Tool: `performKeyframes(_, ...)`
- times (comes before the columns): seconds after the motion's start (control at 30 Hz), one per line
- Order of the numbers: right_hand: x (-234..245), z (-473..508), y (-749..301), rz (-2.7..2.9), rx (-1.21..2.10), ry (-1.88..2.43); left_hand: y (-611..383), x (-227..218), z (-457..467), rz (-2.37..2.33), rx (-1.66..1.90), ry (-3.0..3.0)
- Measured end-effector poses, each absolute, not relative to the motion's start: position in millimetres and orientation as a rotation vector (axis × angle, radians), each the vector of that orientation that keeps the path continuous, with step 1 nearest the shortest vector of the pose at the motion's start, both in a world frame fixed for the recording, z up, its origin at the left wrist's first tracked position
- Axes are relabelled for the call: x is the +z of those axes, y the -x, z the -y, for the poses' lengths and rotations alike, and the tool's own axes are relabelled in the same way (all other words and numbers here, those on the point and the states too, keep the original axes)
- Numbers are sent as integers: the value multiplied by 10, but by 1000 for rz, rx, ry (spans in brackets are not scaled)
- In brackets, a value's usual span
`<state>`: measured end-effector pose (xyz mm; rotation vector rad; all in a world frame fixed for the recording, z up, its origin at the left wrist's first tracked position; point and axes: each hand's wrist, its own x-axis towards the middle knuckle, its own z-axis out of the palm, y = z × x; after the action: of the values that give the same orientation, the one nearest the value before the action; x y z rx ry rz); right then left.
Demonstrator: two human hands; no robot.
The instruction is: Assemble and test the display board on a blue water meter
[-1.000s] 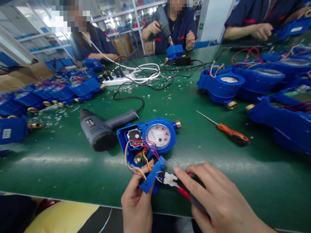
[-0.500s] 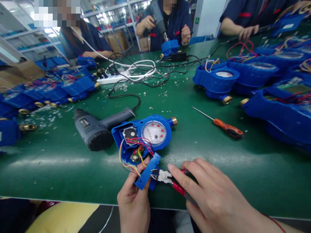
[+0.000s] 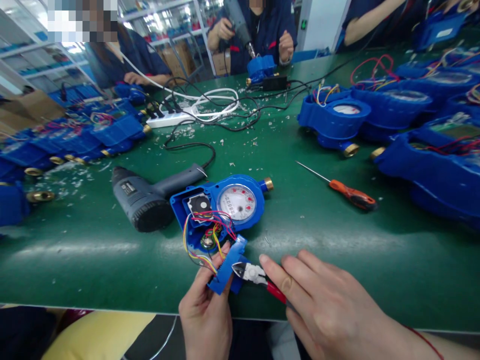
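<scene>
Near the table's front edge, my left hand (image 3: pixel 207 305) grips a small blue circuit board (image 3: pixel 227 270), tilted upright. Yellow, white and red wires (image 3: pixel 191 240) run from it into the open housing of a blue water meter (image 3: pixel 236 202), whose round dial faces up. My right hand (image 3: pixel 318 300) is closed around red-handled diagonal cutters (image 3: pixel 250 273). Their jaws look nearly closed and lie at the board's right face; whether they bite on anything I cannot make out. My right palm and fingers hide part of the handles.
A grey heat gun (image 3: pixel 142 202) lies left of the meter, an orange screwdriver (image 3: pixel 350 194) to the right. Blue meters (image 3: pixel 333 120) crowd both sides. Behind are a white power strip (image 3: pixel 168 119), tangled cords and scraps. Across the table, a person (image 3: pixel 258 30) holds another heat gun over a meter.
The cutters' jaws have come closer together, and their handles are squeezed inside my right hand. My left hand and the board stay nearly in place. A co-worker's arm at the upper right has lifted.
</scene>
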<state>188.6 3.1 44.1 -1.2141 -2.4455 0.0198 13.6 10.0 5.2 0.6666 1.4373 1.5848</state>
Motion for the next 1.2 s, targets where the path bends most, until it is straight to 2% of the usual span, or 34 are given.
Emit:
performKeyframes(0.37, 502, -72, -1963, 2394, 188, 1166, -98, 27, -54, -1451, 1534, -933)
performKeyframes(0.8, 489, -47, -1991, 2303, 281, 1274, -121, 3, -95, -1434, 1563, -756)
performKeyframes(1.2, 476, -44, -1880, 2356, 188, 1223, -134, 47, -68, -1443, 1551, -729)
